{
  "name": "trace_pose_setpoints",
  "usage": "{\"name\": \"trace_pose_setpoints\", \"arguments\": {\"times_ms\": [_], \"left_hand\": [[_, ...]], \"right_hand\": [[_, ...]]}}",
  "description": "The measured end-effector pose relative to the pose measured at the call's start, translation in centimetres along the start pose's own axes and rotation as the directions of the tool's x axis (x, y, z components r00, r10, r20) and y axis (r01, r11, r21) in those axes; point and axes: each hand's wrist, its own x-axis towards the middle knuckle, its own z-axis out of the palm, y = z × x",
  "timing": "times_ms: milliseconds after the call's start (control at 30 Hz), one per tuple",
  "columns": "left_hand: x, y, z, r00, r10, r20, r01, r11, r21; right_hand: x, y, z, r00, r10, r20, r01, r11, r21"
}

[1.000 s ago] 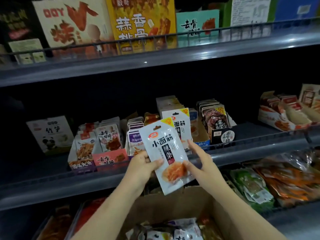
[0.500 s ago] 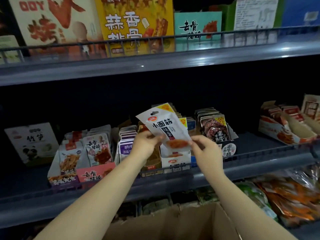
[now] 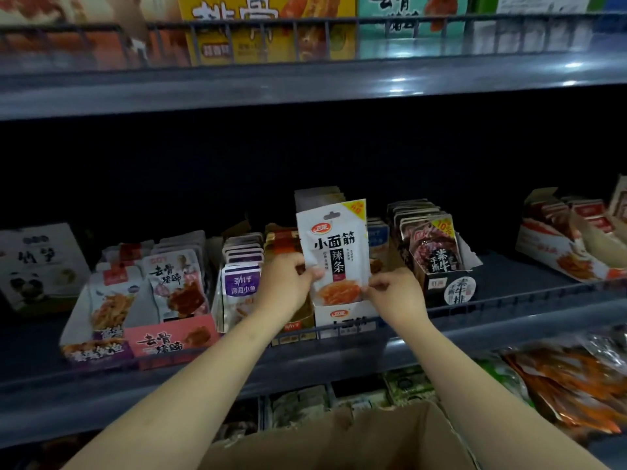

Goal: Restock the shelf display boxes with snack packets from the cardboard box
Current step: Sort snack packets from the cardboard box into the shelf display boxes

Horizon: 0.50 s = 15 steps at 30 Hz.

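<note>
both hands, left and right, pinch the light, floppy, slick snack packet by its lower edges above its display box; edges seem the safest grip.

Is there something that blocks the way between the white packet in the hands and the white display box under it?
Nothing visible blocks it. The white packet, pinched by the left hand and right hand, stands upright with its bottom edge already inside the white display box.

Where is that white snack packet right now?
The white snack packet stands upright mid-shelf in its white display box, held by left hand and right hand.
</note>
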Motion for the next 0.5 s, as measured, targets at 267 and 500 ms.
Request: {"name": "trace_pose_setpoints", "arguments": {"times_ms": [267,500], "left_hand": [[0.6,-0.3,1.5,0.98,-0.104,0.17,0.072,0.98,0.187],[-2.4,-0.7,1.2,0.999,-0.046,0.028,0.047,0.998,-0.029]], "right_hand": [[0.2,0.5,0.5,0.999,0.034,0.018,-0.037,0.982,0.183],[-2.2,-0.4,-0.7,0.998,0.055,-0.006,-0.052,0.97,0.236]]}}
